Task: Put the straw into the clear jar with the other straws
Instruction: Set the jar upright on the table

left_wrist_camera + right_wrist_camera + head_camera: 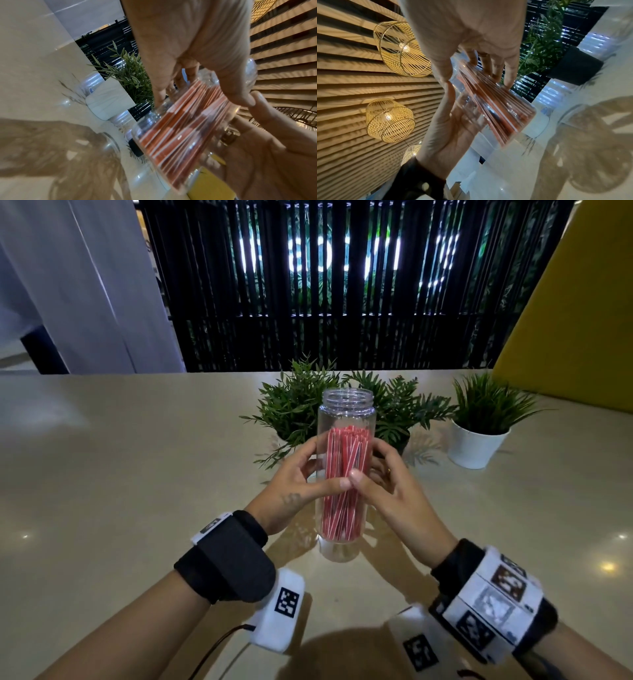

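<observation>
A tall clear jar (346,409) stands upright at the middle of the beige table (137,474), its mouth open with no lid. Several red-and-white striped straws (346,460) stand inside it. My left hand (305,472) wraps the jar from the left and my right hand (385,474) from the right, and the two thumb tips meet at the front. In the left wrist view the jar (180,128) lies between my left fingers (159,94) and the right palm (274,142). The right wrist view shows the jar (496,108), blurred. I see no straw outside the jar.
Two leafy plants in dark pots (298,405) (397,409) stand right behind the jar. A grassy plant in a white pot (478,443) is at the back right. A yellow panel (582,320) rises at the far right, and a black slatted screen (342,285) is behind the table.
</observation>
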